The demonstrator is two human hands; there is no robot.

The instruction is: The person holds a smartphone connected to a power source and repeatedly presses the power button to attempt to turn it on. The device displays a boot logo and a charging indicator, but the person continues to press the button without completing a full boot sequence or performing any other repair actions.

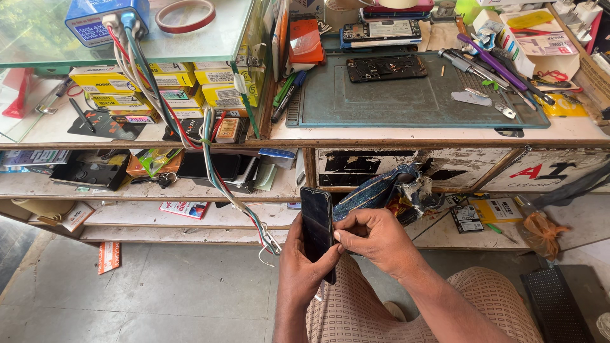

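A black smartphone (316, 222) with a dark screen stands on edge above my lap, below the workbench. My left hand (300, 270) grips it from underneath, fingers wrapped around its lower half. My right hand (373, 240) is closed with its fingertips pressed against the phone's right edge, near the middle. Whether anything small is pinched between those fingers is hidden.
Up on the bench a green work mat (394, 98) carries an opened phone frame (386, 67). Screwdrivers and tweezers (489, 67) lie at its right. Yellow boxes (165, 89) are stacked under a glass shelf. A bundle of coloured wires (210, 152) hangs down left of the phone. A denim rag (381, 187) sits on the lower shelf.
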